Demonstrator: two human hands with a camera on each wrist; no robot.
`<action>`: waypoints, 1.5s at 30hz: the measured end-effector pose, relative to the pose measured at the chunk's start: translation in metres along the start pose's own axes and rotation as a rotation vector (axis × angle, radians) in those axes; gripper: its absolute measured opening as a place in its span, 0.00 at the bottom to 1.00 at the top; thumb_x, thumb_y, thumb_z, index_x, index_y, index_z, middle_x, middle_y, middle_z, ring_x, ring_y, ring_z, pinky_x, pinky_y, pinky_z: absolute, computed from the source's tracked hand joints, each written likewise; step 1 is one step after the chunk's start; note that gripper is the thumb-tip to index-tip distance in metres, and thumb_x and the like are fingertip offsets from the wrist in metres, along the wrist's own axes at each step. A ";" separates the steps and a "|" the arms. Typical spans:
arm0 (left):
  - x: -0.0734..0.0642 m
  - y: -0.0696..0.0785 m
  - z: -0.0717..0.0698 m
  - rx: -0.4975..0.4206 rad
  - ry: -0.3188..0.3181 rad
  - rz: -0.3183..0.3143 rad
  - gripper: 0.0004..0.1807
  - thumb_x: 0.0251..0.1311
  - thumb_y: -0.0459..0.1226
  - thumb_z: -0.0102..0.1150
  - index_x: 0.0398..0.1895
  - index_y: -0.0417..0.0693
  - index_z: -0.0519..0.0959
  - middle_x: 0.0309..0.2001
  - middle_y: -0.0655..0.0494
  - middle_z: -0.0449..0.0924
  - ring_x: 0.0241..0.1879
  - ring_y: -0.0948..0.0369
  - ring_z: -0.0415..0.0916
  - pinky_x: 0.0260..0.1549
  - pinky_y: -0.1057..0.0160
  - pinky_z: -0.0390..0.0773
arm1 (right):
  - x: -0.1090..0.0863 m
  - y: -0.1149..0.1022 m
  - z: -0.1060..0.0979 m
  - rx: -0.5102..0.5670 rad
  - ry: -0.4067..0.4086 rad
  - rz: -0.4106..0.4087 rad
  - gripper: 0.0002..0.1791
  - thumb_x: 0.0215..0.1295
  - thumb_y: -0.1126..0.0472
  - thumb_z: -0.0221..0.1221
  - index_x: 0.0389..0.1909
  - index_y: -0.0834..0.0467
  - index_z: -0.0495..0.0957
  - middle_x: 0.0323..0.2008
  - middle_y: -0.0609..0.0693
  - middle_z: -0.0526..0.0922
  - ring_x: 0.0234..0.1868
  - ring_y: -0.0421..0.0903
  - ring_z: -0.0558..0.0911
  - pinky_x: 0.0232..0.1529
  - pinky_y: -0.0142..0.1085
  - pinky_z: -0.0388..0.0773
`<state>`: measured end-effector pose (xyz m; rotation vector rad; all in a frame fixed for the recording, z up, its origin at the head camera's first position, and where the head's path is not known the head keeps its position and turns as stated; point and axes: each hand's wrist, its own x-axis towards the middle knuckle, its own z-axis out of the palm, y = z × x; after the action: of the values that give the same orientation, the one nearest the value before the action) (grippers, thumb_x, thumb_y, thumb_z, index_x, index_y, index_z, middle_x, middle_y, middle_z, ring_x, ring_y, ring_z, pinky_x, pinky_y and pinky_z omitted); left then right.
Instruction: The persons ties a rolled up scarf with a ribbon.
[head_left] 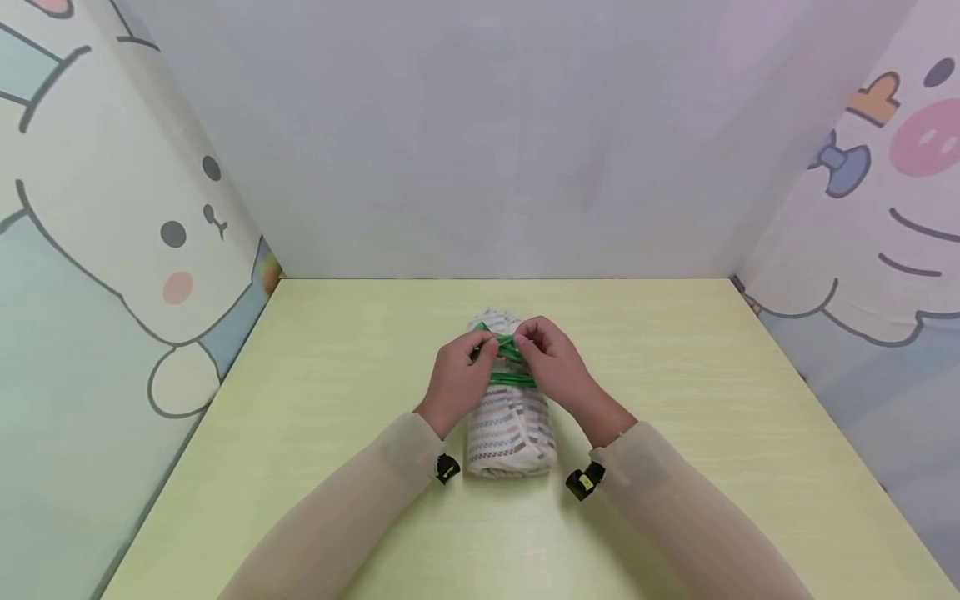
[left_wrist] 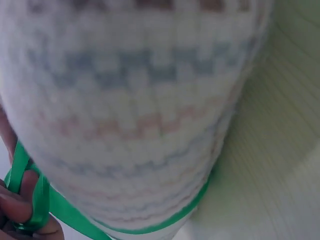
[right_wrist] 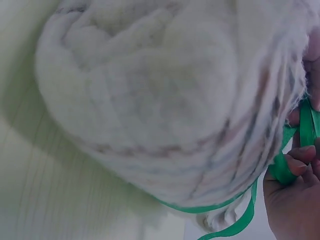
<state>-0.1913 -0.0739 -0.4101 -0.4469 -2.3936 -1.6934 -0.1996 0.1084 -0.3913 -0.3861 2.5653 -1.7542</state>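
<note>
A rolled white cloth [head_left: 504, 429] with blue, pink and brown checked stripes lies lengthwise on the table. Around its upper half runs a green ribbon [head_left: 512, 380]. Above the roll's far part, my left hand [head_left: 462, 372] pinches the ribbon between thumb and fingers. Facing it, my right hand [head_left: 553, 363] pinches the ribbon from the other side. In the left wrist view the striped cloth [left_wrist: 150, 120] fills most of the picture, with looped ribbon [left_wrist: 42, 202] at the fingers. The right wrist view shows the roll's folded end [right_wrist: 150, 85] and a loose ribbon strand [right_wrist: 240, 225].
The pale yellow-green table [head_left: 337, 367] spreads around the roll and meets a plain light wall [head_left: 510, 142] at the back. Cartoon-printed panels stand at left [head_left: 112, 208] and right [head_left: 885, 225]. Each wrist wears a small black camera.
</note>
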 end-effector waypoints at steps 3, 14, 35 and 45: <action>0.000 0.001 0.002 0.004 0.019 0.039 0.14 0.78 0.41 0.52 0.51 0.45 0.85 0.48 0.54 0.85 0.51 0.58 0.81 0.53 0.54 0.79 | 0.000 -0.001 0.000 0.057 -0.006 0.017 0.09 0.82 0.59 0.51 0.50 0.62 0.72 0.31 0.54 0.74 0.28 0.47 0.70 0.31 0.35 0.71; 0.003 0.004 0.002 -0.034 0.022 0.024 0.15 0.80 0.42 0.49 0.55 0.50 0.85 0.42 0.55 0.83 0.37 0.60 0.77 0.39 0.57 0.78 | 0.000 0.001 -0.005 0.296 -0.201 0.121 0.17 0.76 0.61 0.58 0.60 0.56 0.67 0.29 0.49 0.75 0.27 0.44 0.70 0.33 0.35 0.71; 0.000 -0.004 0.005 -0.077 -0.052 -0.072 0.15 0.77 0.43 0.55 0.58 0.49 0.84 0.53 0.56 0.84 0.55 0.60 0.79 0.55 0.54 0.79 | 0.000 0.013 0.000 0.170 -0.085 -0.037 0.19 0.67 0.74 0.58 0.57 0.62 0.70 0.40 0.53 0.82 0.40 0.48 0.78 0.41 0.31 0.78; -0.001 -0.002 0.006 -0.124 -0.057 -0.065 0.18 0.79 0.43 0.53 0.65 0.49 0.79 0.62 0.59 0.79 0.63 0.59 0.74 0.57 0.52 0.78 | 0.001 0.014 0.005 0.118 -0.064 -0.048 0.08 0.81 0.65 0.48 0.55 0.63 0.69 0.30 0.56 0.74 0.29 0.49 0.72 0.34 0.34 0.72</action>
<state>-0.1908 -0.0695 -0.4146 -0.4453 -2.3755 -1.8900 -0.2025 0.1086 -0.4058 -0.4954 2.4157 -1.8655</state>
